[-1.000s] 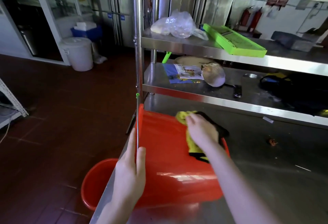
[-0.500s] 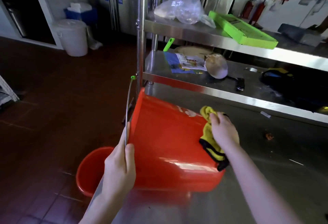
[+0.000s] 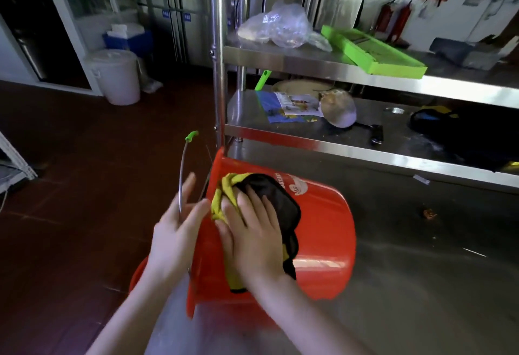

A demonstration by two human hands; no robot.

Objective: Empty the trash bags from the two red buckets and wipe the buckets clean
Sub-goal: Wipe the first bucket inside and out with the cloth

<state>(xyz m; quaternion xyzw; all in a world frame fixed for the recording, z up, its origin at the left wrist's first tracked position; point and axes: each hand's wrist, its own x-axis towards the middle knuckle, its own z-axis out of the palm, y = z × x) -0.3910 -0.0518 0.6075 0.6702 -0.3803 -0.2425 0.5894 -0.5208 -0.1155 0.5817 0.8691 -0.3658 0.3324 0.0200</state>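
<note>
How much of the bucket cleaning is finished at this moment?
No trash bag shows on the red bucket lying on the steel table. The right hand presses a cloth on its side. The second bucket on the floor is left.

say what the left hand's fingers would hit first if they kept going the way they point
The left hand points up and away, alongside the wire handle of the bucket. Beyond it the steel shelf post looks nearest, though depth is unclear.

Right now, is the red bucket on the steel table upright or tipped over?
Tipped on its side. The red bucket lies on the steel table, rim toward the table's edge, base pointing right; the right hand presses a cloth on its wall.
</note>
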